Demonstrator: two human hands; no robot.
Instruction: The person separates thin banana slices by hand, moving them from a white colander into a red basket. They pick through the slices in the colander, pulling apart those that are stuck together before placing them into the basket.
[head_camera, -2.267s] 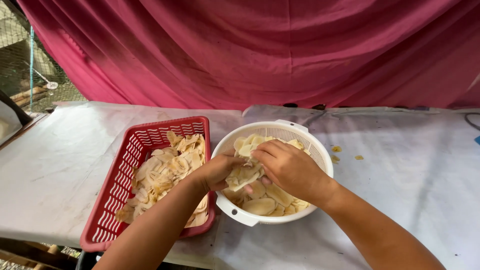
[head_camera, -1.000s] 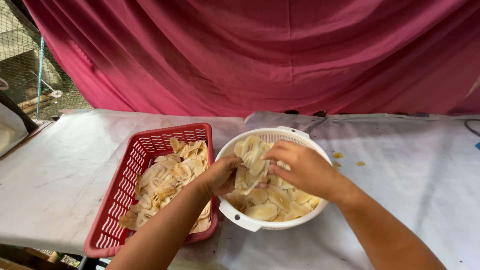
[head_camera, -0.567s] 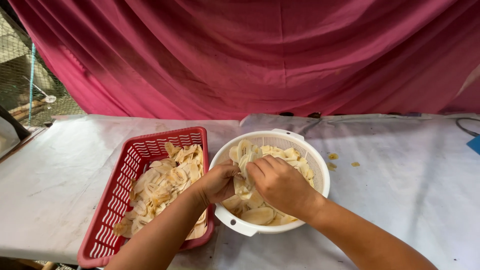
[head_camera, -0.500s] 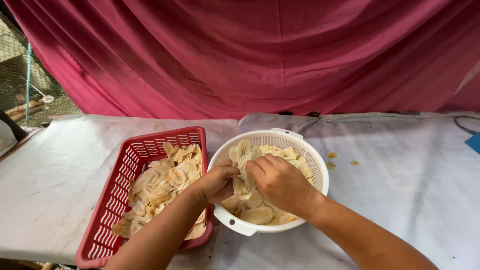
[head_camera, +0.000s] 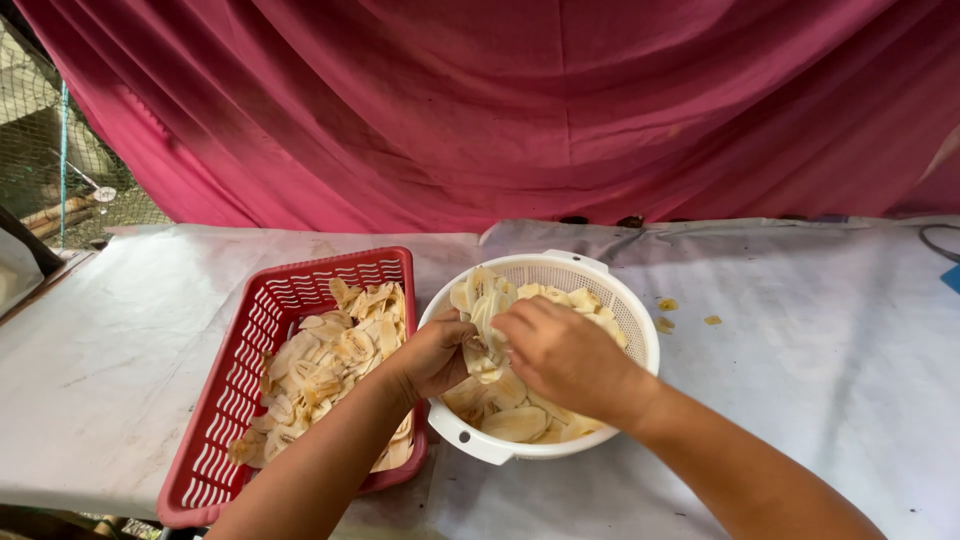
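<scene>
Both hands work inside a round white colander (head_camera: 630, 320) that sits near the middle of a table covered with a pale cloth (head_camera: 820, 370). The colander holds a heap of thin, pale yellow slices (head_camera: 520, 420), and the two hands meet over the left half of that heap. The left hand (head_camera: 435, 355) reaches in over the colander's left rim, its fingers curled and closed around a small bunch of slices standing on edge. The right hand (head_camera: 565, 355) comes in from the near right, its fingers bent down and pinched on the same bunch from the other side, so the two hands touch across it. Just left of the colander, with its rim touching or nearly touching it, stands a red slotted plastic basket (head_camera: 240, 400), longer than it is wide, with more of the same slices spread along its right side. A few small yellow scraps (head_camera: 668, 305) lie on the cloth just right of the colander. A dark pink curtain (head_camera: 520, 100) hangs along the far side of the table.
</scene>
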